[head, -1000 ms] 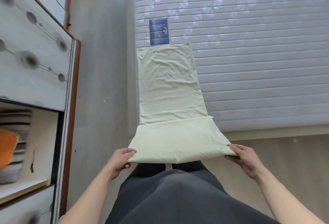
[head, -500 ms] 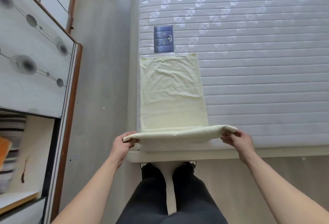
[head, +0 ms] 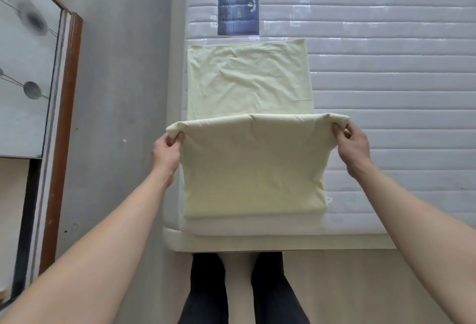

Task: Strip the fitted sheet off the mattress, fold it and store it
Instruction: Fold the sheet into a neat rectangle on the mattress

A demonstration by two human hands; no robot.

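The pale yellow fitted sheet [head: 253, 164], folded into a long narrow strip, lies along the left edge of the bare quilted mattress [head: 391, 97]. Its near end is doubled over and lifted, so that the fold covers the near half of the strip. My left hand [head: 166, 150] pinches the left corner of that lifted fold. My right hand [head: 351, 143] pinches the right corner. The far half of the strip lies flat, with light creases.
A blue label [head: 238, 5] is sewn on the mattress just beyond the sheet. A wardrobe [head: 33, 87] with a patterned door and a brown frame stands at the left, across a strip of grey floor [head: 121, 92]. My legs are at the mattress foot.
Both hands have carried the sheet's near end up from below the mattress foot and forward over the strip, so the fold now covers its near half. The view has moved closer.
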